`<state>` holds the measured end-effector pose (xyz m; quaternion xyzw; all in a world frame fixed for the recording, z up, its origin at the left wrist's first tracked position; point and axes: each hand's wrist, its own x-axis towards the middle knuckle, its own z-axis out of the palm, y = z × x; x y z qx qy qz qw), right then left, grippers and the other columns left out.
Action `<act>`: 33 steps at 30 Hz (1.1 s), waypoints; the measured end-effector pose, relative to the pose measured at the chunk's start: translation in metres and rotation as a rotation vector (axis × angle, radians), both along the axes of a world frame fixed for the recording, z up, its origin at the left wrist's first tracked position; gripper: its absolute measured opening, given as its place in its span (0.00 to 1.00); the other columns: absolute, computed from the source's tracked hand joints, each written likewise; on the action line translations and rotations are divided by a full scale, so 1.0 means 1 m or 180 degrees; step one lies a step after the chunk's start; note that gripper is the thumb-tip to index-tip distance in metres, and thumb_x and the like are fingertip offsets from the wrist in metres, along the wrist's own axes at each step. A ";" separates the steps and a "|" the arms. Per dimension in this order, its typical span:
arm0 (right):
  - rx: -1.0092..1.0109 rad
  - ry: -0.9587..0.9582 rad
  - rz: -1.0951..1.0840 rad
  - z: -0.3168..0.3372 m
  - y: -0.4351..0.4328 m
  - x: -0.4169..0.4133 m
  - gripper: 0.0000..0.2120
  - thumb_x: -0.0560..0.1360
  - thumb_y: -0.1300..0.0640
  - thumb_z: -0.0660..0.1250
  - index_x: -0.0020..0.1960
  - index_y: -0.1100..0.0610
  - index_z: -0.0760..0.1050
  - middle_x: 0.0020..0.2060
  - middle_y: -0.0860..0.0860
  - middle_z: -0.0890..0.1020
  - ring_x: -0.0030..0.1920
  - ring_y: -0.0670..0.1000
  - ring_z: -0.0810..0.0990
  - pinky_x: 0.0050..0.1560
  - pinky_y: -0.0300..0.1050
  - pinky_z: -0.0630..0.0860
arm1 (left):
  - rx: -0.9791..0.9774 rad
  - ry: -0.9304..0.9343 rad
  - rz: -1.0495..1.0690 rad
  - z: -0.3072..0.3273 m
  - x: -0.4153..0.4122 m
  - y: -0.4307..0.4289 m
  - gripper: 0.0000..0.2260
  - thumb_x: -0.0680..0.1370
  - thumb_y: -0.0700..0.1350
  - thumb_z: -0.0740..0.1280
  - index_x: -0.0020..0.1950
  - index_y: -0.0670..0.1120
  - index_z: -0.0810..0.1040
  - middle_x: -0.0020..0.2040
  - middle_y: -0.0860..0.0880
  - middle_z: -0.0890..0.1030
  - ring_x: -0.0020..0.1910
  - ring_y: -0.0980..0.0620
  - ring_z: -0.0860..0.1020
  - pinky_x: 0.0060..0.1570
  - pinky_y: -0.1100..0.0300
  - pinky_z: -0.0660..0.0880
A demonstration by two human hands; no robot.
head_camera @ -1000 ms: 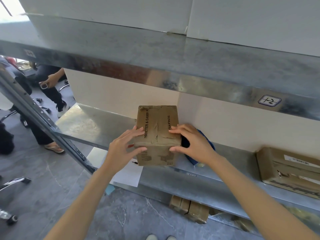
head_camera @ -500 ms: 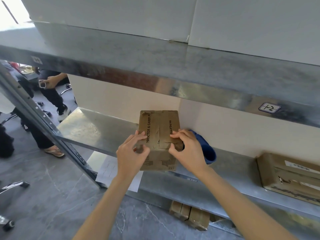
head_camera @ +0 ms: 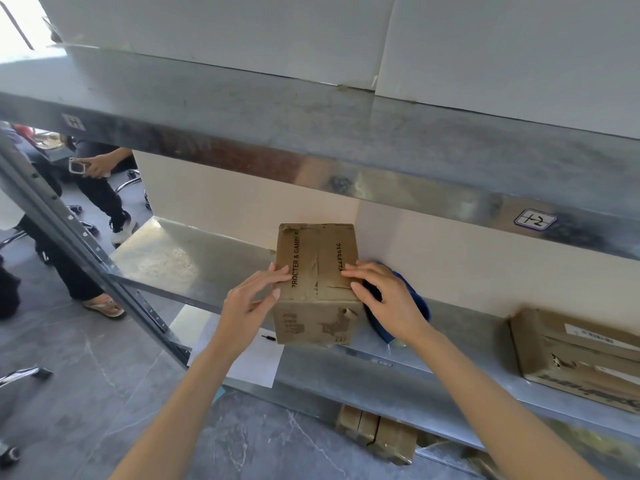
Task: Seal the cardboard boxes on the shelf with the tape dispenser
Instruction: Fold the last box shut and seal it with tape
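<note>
A small brown cardboard box [head_camera: 317,268] printed "PROCTER & GAMBLE" stands on the metal shelf [head_camera: 194,265], its top flaps closed along a centre seam. My left hand [head_camera: 251,301] lies at the box's left edge, fingers straight on the top and thumb against its front left corner. My right hand [head_camera: 382,296] rests with straight fingers on the right part of the top. A blue tape dispenser [head_camera: 415,299] sits on the shelf just right of the box, mostly hidden behind my right hand.
A second, flatter cardboard box [head_camera: 581,355] lies at the shelf's far right. An upper shelf [head_camera: 311,133] overhangs closely. More boxes [head_camera: 377,434] sit on a lower level. White paper [head_camera: 256,362] hangs off the shelf front. A person [head_camera: 93,188] sits at the left.
The fingers of both hands have straightened and moved apart, from pressing near the centre seam to resting flat at the box's left and right sides. The view has shifted slightly.
</note>
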<state>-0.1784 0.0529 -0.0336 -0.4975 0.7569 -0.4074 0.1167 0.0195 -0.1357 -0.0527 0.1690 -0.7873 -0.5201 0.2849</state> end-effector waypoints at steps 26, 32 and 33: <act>-0.0015 -0.0022 -0.0203 -0.002 -0.007 -0.001 0.09 0.76 0.50 0.70 0.56 0.46 0.79 0.59 0.36 0.78 0.65 0.37 0.71 0.66 0.38 0.68 | -0.0019 0.0303 0.0655 -0.011 -0.012 0.014 0.15 0.77 0.33 0.70 0.56 0.52 0.84 0.59 0.61 0.82 0.68 0.63 0.73 0.58 0.60 0.79; 0.0740 -0.0193 0.0616 0.015 0.006 -0.021 0.32 0.65 0.40 0.75 0.67 0.36 0.71 0.69 0.28 0.66 0.75 0.34 0.54 0.74 0.36 0.52 | -0.0069 -0.0183 0.0101 -0.005 0.000 0.007 0.25 0.68 0.56 0.76 0.65 0.58 0.77 0.68 0.65 0.75 0.73 0.66 0.65 0.63 0.64 0.74; 0.0768 -0.0162 0.0663 0.016 0.005 -0.023 0.32 0.66 0.42 0.76 0.67 0.36 0.71 0.69 0.28 0.66 0.75 0.34 0.54 0.74 0.36 0.52 | -0.0247 -0.0254 0.0042 -0.004 0.002 0.003 0.26 0.68 0.55 0.76 0.66 0.58 0.77 0.68 0.67 0.74 0.73 0.65 0.65 0.65 0.63 0.73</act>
